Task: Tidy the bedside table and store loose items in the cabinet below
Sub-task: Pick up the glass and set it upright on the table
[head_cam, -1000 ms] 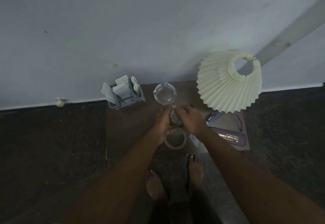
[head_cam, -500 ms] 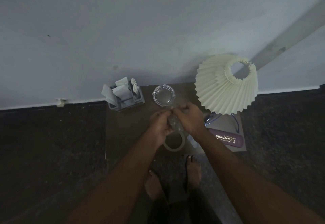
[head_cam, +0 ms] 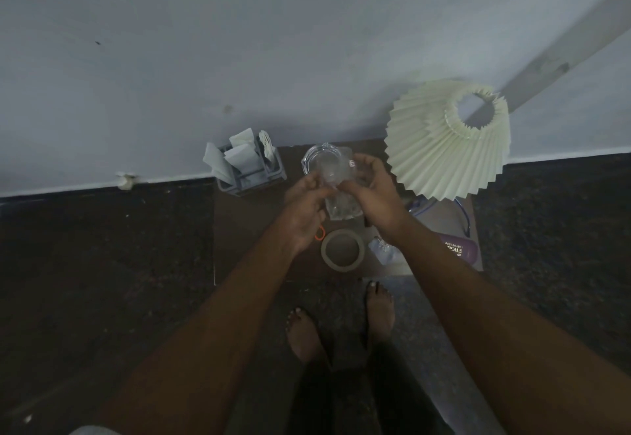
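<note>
Stands at the dark bedside table (head_cam: 246,229), fingers over its middle. Shows a pleated lamp shade (head_cam: 440,148) right of the fingers and a grey organizer (head_cam: 246,170) of papers to their left. Pinches a crumpled clear plastic bag (head_cam: 339,207) between left hand (head_cam: 304,209) and right hand (head_cam: 374,192), fingertips curled onto its upper part, the rest hanging below them. Shows a glass ashtray (head_cam: 319,161) just beyond the fingers and a tape roll (head_cam: 342,249) just on their near side.

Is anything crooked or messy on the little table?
The pleated lampshade looks tipped toward the wall, though that may be the camera angle. Loose bits lie scattered near the front edge of the table: a tape roll, an orange band and a purple glasses case. Nothing looks spilled or broken.
</note>
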Tool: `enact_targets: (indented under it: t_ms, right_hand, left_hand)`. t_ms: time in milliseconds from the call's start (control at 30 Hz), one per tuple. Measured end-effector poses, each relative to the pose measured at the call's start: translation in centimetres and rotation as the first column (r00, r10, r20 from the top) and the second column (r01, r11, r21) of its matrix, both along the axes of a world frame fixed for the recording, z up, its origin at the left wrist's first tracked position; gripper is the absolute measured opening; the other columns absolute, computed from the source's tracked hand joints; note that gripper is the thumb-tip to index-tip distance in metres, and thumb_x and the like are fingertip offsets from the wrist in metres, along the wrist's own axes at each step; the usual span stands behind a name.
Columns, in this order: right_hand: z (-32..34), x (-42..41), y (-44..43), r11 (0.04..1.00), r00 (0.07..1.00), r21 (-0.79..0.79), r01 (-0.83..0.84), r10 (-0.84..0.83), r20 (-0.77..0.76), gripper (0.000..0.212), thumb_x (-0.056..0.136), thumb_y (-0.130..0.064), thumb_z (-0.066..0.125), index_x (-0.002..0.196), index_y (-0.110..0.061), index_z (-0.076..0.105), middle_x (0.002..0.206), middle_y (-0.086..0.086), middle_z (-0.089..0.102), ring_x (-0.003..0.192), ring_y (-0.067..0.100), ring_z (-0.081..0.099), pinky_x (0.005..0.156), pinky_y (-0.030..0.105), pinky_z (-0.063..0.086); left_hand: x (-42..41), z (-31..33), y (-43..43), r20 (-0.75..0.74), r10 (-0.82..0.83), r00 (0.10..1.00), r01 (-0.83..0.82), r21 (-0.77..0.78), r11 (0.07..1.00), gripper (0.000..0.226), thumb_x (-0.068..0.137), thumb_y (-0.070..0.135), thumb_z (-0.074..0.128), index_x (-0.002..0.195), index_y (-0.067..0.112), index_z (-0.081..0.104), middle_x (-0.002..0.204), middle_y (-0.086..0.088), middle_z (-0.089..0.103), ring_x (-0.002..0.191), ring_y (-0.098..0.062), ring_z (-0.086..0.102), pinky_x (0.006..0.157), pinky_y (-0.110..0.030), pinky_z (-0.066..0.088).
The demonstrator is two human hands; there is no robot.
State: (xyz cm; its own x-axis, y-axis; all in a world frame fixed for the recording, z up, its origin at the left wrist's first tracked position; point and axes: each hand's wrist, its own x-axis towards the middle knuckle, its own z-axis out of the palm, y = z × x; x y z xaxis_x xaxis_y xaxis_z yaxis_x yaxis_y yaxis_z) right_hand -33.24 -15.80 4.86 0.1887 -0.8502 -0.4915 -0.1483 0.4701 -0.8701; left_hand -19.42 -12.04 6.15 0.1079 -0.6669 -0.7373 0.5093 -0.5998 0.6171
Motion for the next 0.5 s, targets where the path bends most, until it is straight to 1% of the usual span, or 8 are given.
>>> enact_targets:
  t_ms: [100,200,267,333,367,400,433,500]
  right_hand:
    - [0.3,-0.3,-0.5,0.999,0.998,0.016,-0.043,0.042,0.043,0.070,0.080,-0.007,0.083,0.140,-0.012,0.048,0.131,0.006,0.063,0.117,0.020,0.065,0.095,0.041,0.057]
    - [0.2,-0.4,-1.1,0.991,0.990,-0.043,-0.128,0.130,0.048,0.054,0.075,0.001,0.084,0.124,-0.009,0.061,0.111,-0.005,0.071,0.101,0.015,0.071,0.086,0.036,0.059]
    - [0.4,0.0,-1.4,0.984,0.988,-0.096,-0.151,0.154,0.021,0.054,0.069,-0.003,0.089,0.117,-0.017,0.067,0.108,-0.009,0.073,0.100,0.008,0.071,0.085,0.029,0.057]
    - [0.4,0.4,-1.8,0.968,0.984,-0.182,-0.175,0.175,-0.014,0.058,0.061,-0.015,0.094,0.112,-0.029,0.068,0.109,-0.014,0.074,0.101,0.002,0.069,0.085,0.021,0.056]
    - [0.2,0.6,-2.0,0.962,0.983,-0.204,-0.183,0.178,-0.040,0.063,0.059,-0.019,0.094,0.113,-0.030,0.066,0.112,-0.013,0.073,0.104,0.003,0.069,0.087,0.023,0.057]
    - [-0.2,0.8,-2.2,0.959,0.981,-0.210,-0.192,0.180,-0.074,0.069,0.057,-0.024,0.095,0.118,-0.026,0.062,0.118,-0.008,0.070,0.108,0.008,0.068,0.091,0.031,0.058]
    - [-0.6,0.9,-2.4,0.954,0.978,-0.221,-0.202,0.182,-0.106,0.077,0.055,-0.028,0.094,0.123,-0.019,0.058,0.123,-0.001,0.067,0.111,0.014,0.067,0.095,0.039,0.057]
    - [-1.5,1.2,-3.0,0.941,0.970,-0.257,-0.221,0.184,-0.160,0.085,0.053,-0.032,0.093,0.126,-0.015,0.054,0.123,0.003,0.066,0.110,0.017,0.067,0.094,0.044,0.057]
  left_hand:
    - [0.8,-0.4,0.4,0.097,-0.077,0.992,0.090,-0.133,0.987,0.065,0.081,-0.021,0.064,0.140,0.007,0.056,0.129,-0.014,0.067,0.111,-0.029,0.067,0.096,-0.047,0.055]
    - [1.8,-0.5,0.3,0.265,-0.146,0.953,0.195,-0.169,0.966,0.073,0.079,-0.019,0.070,0.142,0.008,0.048,0.129,-0.016,0.065,0.103,-0.018,0.070,0.079,-0.030,0.061]
    - [2.2,-0.4,0.0,0.342,-0.175,0.923,0.250,-0.191,0.949,0.070,0.081,-0.018,0.070,0.141,0.007,0.045,0.129,-0.014,0.062,0.098,-0.015,0.069,0.075,-0.025,0.060]
    - [2.5,-0.2,-0.5,0.417,-0.198,0.887,0.303,-0.202,0.931,0.069,0.081,-0.021,0.069,0.141,0.003,0.043,0.130,-0.012,0.060,0.097,-0.013,0.068,0.076,-0.023,0.059]
    - [2.6,-0.2,-0.8,0.449,-0.204,0.870,0.324,-0.209,0.923,0.068,0.080,-0.023,0.068,0.139,0.000,0.044,0.128,-0.010,0.060,0.097,-0.012,0.067,0.078,-0.021,0.058]
    - [2.6,-0.2,-1.1,0.474,-0.202,0.857,0.338,-0.222,0.915,0.066,0.079,-0.024,0.067,0.138,-0.002,0.046,0.125,-0.009,0.061,0.100,-0.013,0.067,0.080,-0.021,0.058]
    - [2.6,-0.2,-1.3,0.493,-0.193,0.848,0.345,-0.237,0.908,0.064,0.079,-0.026,0.066,0.136,-0.004,0.048,0.123,-0.010,0.062,0.105,-0.018,0.067,0.085,-0.025,0.057]
    - [2.6,-0.4,-1.7,0.520,-0.169,0.837,0.346,-0.263,0.901,0.063,0.077,-0.026,0.067,0.134,-0.005,0.049,0.129,-0.019,0.061,0.118,-0.033,0.064,0.096,-0.040,0.055]
